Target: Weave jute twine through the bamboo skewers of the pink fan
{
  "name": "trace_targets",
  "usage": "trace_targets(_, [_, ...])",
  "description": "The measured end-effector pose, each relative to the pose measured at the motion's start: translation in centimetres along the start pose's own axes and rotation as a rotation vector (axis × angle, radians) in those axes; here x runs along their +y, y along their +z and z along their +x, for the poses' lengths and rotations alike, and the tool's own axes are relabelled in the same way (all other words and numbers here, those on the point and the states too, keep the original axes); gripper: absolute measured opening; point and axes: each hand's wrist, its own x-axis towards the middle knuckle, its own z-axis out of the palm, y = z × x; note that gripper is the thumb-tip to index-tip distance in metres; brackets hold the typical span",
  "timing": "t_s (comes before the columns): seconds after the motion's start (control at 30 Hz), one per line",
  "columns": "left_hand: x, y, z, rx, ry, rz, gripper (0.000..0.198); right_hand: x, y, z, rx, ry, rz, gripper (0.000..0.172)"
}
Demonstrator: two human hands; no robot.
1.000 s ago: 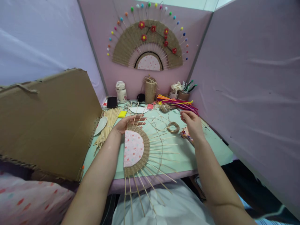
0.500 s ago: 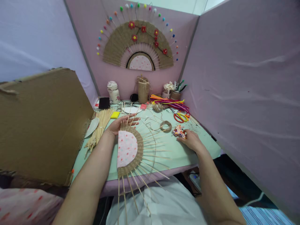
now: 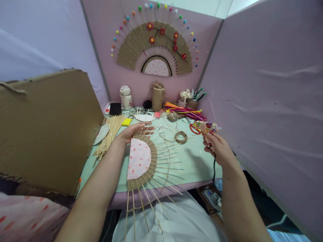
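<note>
A half-made fan (image 3: 140, 159) lies on the mint-green table (image 3: 196, 164): a pink dotted half-disc ringed with woven twine, thin wooden sticks fanning out and overhanging the near edge. My left hand (image 3: 133, 131) rests flat on its far edge, fingers stretched over the sticks. My right hand (image 3: 218, 148) is raised to the right of the fan, closed round a colourful patterned tool (image 3: 205, 127). A black cord (image 3: 214, 168) hangs from the tool. A small coil of twine (image 3: 181, 136) lies between the hands.
A big cardboard sheet (image 3: 47, 131) stands at the left, a bundle of sticks (image 3: 111, 134) beside it. Scissors (image 3: 193, 129), pipe cleaners (image 3: 185, 111), a jar (image 3: 125, 97) and a twine-wrapped pot (image 3: 157, 97) sit at the back. A finished fan (image 3: 155, 50) hangs on the wall. A power strip (image 3: 214, 198) lies below the table edge.
My right hand went down to the patterned tool on the table, took hold of it and lifted it up. The left hand stayed on the fan.
</note>
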Motion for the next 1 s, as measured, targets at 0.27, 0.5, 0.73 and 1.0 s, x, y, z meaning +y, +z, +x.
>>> trace_targets(0.27, [0.4, 0.5, -0.5, -0.014, 0.036, 0.016, 0.041, -4.5, 7.5, -0.8, -0.487, 0.061, 0.112, 0.039])
trace_targets(0.5, [0.7, 1.3, -1.1, 0.032, 0.044, 0.057, 0.043, -4.0, 10.3, 0.7, -0.53, 0.085, -0.068, 0.044])
trace_targets(0.73, [0.8, 1.7, -1.0, 0.058, 0.059, 0.062, 0.042, -4.0, 10.4, 0.7, -0.515, 0.079, -0.143, 0.043])
trace_targets(1.0, [0.8, 1.5, -0.9, 0.043, 0.052, 0.072, 0.043, -3.9, 10.6, 0.8, -0.529, 0.056, -0.177, 0.046])
